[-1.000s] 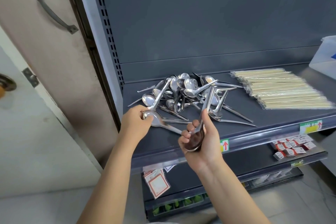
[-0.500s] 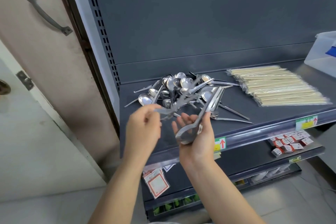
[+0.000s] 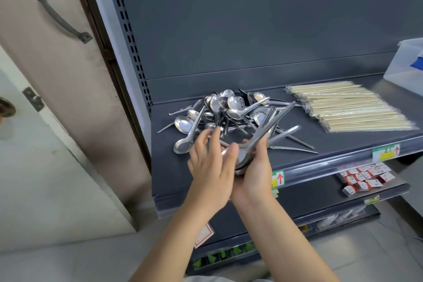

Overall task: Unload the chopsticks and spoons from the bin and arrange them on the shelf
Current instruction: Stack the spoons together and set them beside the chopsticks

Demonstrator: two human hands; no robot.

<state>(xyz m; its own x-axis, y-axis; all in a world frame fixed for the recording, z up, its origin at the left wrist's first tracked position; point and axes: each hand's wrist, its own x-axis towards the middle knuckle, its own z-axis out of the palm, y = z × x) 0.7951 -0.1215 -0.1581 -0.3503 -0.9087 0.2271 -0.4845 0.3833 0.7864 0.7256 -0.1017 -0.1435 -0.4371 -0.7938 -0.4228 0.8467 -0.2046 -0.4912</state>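
Two hands, one shelf, two piles.
Your shelf [image 3: 174,167] carries one stack of wrapped chopsticks [image 3: 343,107] on the right and one loose spoon heap [image 3: 229,110] on the left. Your right hand [image 3: 256,174] curls round a spoon bundle [image 3: 270,130], count blurred. Your left hand [image 3: 210,167] lies straight-fingered against it.

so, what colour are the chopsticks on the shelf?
Pale yellowish-beige chopsticks; the head view shows them best.

Just a person's two arms showing here. The left hand [image 3: 210,167] and right hand [image 3: 254,167] are both going bare, and so are the left forearm [image 3: 174,231] and right forearm [image 3: 281,231], right down to the bottom edge. A sliver of pale grey fabric [image 3: 201,279] is peeking in between them, can't tell what garment.
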